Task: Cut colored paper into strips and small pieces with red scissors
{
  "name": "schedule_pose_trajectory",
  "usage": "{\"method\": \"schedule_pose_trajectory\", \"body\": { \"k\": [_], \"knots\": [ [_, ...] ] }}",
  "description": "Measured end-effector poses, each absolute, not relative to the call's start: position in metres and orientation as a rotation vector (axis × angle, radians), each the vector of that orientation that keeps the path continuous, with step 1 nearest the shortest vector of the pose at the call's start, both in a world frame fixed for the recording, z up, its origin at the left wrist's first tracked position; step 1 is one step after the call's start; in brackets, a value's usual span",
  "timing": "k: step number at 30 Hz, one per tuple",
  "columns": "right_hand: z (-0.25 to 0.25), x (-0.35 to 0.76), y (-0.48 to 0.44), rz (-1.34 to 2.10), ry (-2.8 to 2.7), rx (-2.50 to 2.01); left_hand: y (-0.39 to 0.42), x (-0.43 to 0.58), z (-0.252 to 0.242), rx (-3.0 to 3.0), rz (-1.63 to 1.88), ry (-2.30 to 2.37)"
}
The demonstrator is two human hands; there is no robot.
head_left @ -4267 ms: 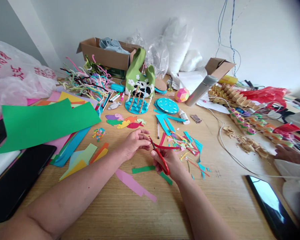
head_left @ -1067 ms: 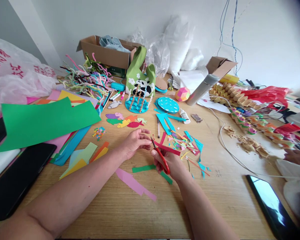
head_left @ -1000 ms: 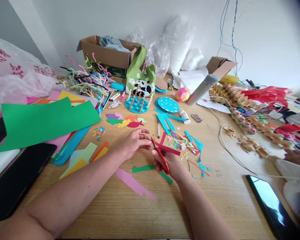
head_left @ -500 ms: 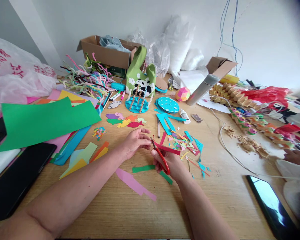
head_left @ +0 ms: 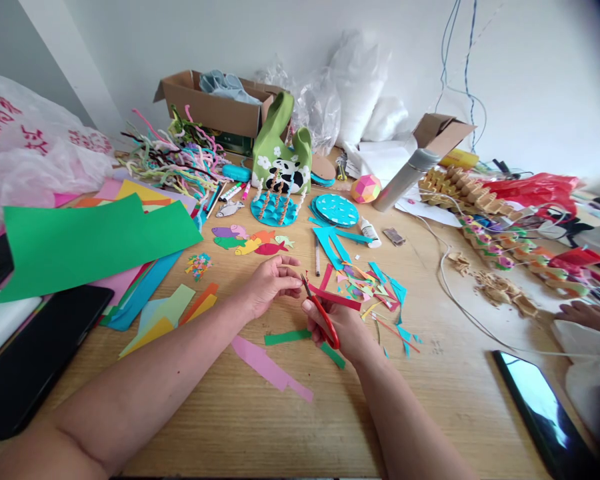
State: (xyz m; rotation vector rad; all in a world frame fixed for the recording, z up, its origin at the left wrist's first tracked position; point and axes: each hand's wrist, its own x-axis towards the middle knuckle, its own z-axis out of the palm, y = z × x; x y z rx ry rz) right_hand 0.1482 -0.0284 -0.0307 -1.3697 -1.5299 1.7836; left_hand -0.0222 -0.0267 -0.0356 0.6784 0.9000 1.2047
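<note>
Right hand (head_left: pixel 347 328) grips slim, pointed scissors (head_left: pixel 319 307) — red paper strip (head_left: pixel 339 299) alongside.

White plastic bag (head_left: pixel 43 165), red Chinese characters (head_left: pixel 35 138) on it, wording unclear

Anything pinched in the left hand (head_left: pixel 274 287) too tiny to see, white bag (head_left: pixel 45 157) toward the back left corner of the counter (head_left: pixel 260 433) cut off, another person's hand (head_left: pixel 587 315) cut off, phone (head_left: pixel 537 403) cut off too.
</note>
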Motion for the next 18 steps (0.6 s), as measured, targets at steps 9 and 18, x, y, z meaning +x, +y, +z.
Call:
{"method": "schedule_pose_trajectory", "body": {
  "k": [9, 18],
  "knots": [
    [-0.0334, 0.1484, -0.0275, 1.791, -1.537, -1.367, -0.0266, -0.0222, -0.0363, 0.7, 1.193, 0.897],
    [-0.0288, 0.1467, -0.0276, 1.781, -1.515, -1.404, -0.0266, -0.0229, -0.0366, 0.665, 1.218, 0.895]
  ]
}}
